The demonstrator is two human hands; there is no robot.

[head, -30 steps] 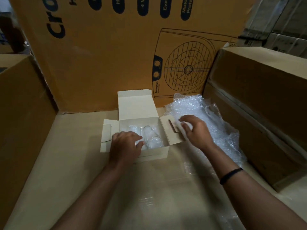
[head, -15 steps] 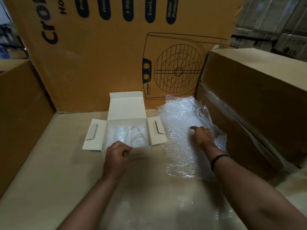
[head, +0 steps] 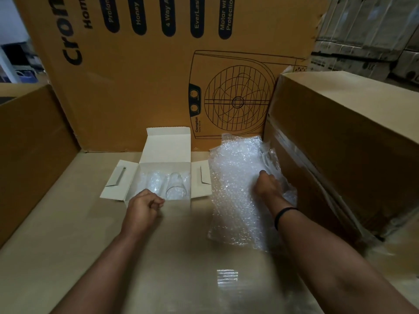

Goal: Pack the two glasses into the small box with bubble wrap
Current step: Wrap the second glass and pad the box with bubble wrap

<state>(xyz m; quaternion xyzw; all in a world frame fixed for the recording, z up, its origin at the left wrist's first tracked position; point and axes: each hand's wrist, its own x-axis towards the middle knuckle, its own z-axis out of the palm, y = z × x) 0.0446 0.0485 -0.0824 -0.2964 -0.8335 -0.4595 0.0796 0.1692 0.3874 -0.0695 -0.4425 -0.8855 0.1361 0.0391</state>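
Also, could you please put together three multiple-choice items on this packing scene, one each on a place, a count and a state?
1. Where does the loose bubble wrap sheet lie?
A) left of the small box
B) right of the small box
C) behind the small box

2. How many glasses lie in the small box?
A) one
B) three
C) two

3. How is the small box's lid?
A) standing open
B) shut
C) taped down

Answers:
1 B, the sheet lies just beyond the box's right flap.
2 C, two glasses lie side by side inside.
3 A, the lid stands up at the back.
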